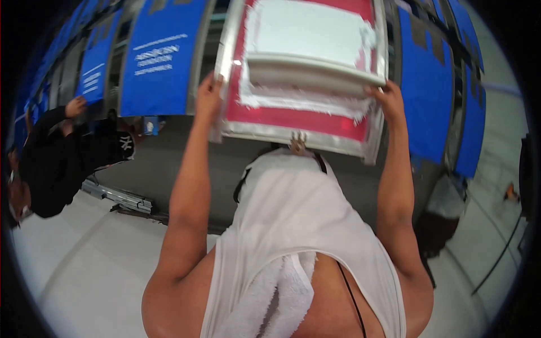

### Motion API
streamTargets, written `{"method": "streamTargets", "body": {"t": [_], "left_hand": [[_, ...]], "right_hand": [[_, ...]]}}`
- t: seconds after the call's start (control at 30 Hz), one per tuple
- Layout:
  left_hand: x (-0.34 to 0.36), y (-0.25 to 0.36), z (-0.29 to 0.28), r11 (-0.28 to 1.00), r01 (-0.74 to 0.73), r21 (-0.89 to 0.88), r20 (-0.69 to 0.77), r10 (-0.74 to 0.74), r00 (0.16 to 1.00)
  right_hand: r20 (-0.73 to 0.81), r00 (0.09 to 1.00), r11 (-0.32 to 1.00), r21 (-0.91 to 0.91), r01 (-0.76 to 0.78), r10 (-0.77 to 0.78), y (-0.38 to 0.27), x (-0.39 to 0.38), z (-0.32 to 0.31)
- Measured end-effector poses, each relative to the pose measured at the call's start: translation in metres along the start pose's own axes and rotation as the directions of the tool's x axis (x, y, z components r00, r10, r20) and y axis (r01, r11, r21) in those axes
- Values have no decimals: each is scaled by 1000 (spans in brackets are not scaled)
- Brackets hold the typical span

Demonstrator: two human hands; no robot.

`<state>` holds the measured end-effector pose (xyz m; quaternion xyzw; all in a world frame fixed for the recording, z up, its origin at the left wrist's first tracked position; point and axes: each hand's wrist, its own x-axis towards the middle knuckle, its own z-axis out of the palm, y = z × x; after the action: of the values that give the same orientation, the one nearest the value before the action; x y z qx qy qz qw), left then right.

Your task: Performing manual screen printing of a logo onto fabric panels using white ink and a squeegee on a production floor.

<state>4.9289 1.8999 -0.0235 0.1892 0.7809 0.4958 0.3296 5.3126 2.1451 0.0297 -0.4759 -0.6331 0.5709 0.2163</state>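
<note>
In front of me is a screen printing frame with a metal border and red mesh. White ink covers much of the mesh, thick and ragged at its edges. A long pale squeegee lies across the mesh inside the frame. My left hand is closed on the frame's left side. My right hand is closed at the right side, its thumb close to the squeegee's right end; whether they touch I cannot tell. A small metal fitting sits at the near edge, against my white top.
Blue printed pieces lie in a row to the left, with another blue piece on the right. A co-worker in black reaches to the blue pieces at far left. Metal bars lie below, and a dark cable crosses the right-hand floor.
</note>
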Motion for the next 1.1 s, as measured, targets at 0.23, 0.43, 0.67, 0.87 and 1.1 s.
{"method": "streamTargets", "body": {"t": [0.23, 0.43, 0.67, 0.87, 1.1], "left_hand": [[0, -1, -5, 998, -33, -55, 63, 37, 997], [-4, 1, -8, 998, -68, -15, 35, 68, 997], [5, -9, -9, 982, -150, 113, 53, 144, 988], [-6, 7, -9, 984, -85, 158, 45, 79, 996], [-56, 114, 27, 459, -778, 428, 567, 534, 627]], "right_hand": [[37, 999, 993, 115, -27, 23, 8, -8, 9], [56, 998, 990, 138, -24, 16, 5, -7, 14], [93, 996, 998, 66, -4, -2, 5, -11, 6], [112, 984, 991, -18, -135, 136, -17, -11, 8], [346, 931, 378, -851, 365, -119, -71, -65, 47]]}}
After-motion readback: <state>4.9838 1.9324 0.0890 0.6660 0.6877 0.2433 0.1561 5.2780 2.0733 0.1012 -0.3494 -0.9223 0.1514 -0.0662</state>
